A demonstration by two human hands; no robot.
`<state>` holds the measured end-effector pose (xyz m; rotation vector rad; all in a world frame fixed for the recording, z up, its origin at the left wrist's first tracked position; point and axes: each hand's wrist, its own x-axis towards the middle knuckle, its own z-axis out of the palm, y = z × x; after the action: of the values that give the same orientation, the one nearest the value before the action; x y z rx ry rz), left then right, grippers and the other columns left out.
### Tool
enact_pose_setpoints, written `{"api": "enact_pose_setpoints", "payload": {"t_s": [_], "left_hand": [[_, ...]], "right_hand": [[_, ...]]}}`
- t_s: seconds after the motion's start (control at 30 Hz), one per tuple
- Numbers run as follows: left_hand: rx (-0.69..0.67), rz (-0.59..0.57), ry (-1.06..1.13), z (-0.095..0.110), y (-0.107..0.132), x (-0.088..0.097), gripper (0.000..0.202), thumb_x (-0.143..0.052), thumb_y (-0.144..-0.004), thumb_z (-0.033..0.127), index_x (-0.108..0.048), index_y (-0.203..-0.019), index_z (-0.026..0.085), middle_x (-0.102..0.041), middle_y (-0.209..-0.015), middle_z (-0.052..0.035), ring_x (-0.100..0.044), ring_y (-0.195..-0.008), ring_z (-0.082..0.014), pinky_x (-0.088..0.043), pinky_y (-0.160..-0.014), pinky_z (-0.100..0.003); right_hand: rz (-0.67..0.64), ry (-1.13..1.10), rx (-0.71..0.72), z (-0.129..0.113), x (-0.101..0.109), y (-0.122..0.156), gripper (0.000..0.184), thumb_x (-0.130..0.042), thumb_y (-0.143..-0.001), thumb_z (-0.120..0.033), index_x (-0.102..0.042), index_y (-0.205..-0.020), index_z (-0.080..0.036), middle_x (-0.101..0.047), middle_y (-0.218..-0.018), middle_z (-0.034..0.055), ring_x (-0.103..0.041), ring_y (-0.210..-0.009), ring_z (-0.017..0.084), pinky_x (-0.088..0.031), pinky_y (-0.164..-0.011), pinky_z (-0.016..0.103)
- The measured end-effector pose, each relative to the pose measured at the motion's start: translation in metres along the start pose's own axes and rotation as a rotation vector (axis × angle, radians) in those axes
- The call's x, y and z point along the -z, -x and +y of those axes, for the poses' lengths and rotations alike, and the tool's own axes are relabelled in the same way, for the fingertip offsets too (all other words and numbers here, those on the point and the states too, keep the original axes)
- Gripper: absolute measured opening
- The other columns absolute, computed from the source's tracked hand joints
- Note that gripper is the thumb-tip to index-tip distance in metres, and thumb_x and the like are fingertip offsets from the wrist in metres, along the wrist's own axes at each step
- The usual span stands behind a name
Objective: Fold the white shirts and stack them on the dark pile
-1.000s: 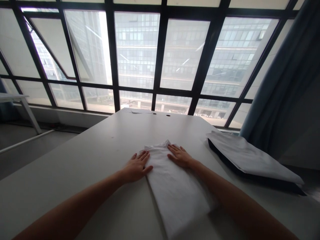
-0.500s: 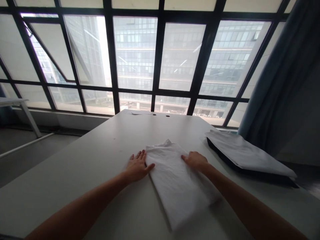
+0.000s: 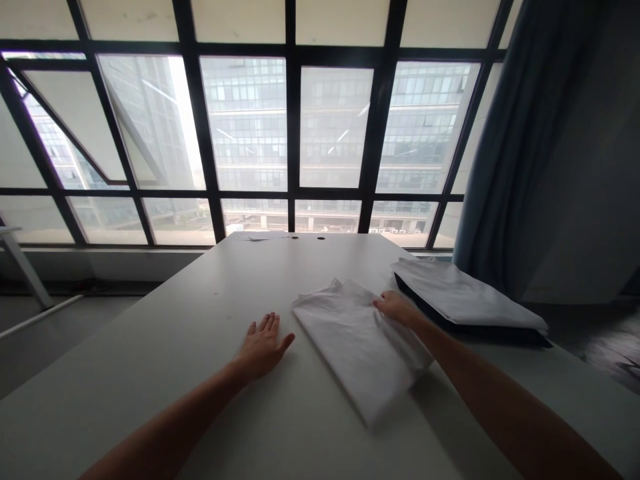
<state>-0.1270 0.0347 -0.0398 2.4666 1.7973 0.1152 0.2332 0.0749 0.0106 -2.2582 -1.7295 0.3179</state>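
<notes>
A folded piece of white cloth (image 3: 355, 340), perhaps a garment, lies on the white table (image 3: 165, 360) in front of me, its near right corner blurred and slightly raised. My right hand (image 3: 397, 309) is closed on the cloth's right edge, fingers pinching the fabric. To the left of the cloth, my left hand (image 3: 263, 347) rests flat on the tabletop with fingers stretched and thumb out. A small gap separates it from the cloth's left edge.
At the right side of the table, a stack of folded white cloth (image 3: 465, 290) lies on a dark flat board (image 3: 500, 333). Thin white sheets (image 3: 263, 235) sit at the far end, near two dark holes. A blue curtain (image 3: 485, 173) hangs beyond the right edge.
My right hand has drawn the white cloth to the right and lifted its near side a little. My left hand has come off the cloth and now lies beside it.
</notes>
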Motion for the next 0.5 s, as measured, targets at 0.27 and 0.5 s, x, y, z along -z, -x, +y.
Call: {"api": "enact_pose_setpoints", "payload": {"t_s": [0.27, 0.5], "left_hand": [[-0.019, 0.003, -0.041, 0.001, -0.002, -0.001, 0.074, -0.018, -0.095, 0.060, -0.032, -0.150, 0.012, -0.019, -0.158, -0.0123, -0.013, -0.147, -0.0267, -0.016, -0.117, -0.049], [-0.004, -0.013, -0.062, 0.004, -0.001, 0.002, 0.074, -0.019, -0.095, 0.059, -0.032, -0.150, 0.011, -0.019, -0.158, -0.0116, -0.013, -0.147, -0.0255, -0.015, -0.118, -0.047]], "right_hand": [[0.337, 0.055, 0.086, 0.002, 0.044, -0.015, 0.034, -0.046, -0.092, -0.037, -0.066, -0.109, -0.016, -0.069, -0.107, 0.0166, -0.064, -0.100, 0.029, -0.046, -0.081, 0.034], [0.506, 0.077, 0.038, 0.054, 0.200, -0.059, 0.065, -0.037, -0.094, -0.060, -0.061, -0.122, -0.006, -0.058, -0.124, 0.0290, -0.050, -0.120, 0.042, -0.037, -0.095, 0.057]]}}
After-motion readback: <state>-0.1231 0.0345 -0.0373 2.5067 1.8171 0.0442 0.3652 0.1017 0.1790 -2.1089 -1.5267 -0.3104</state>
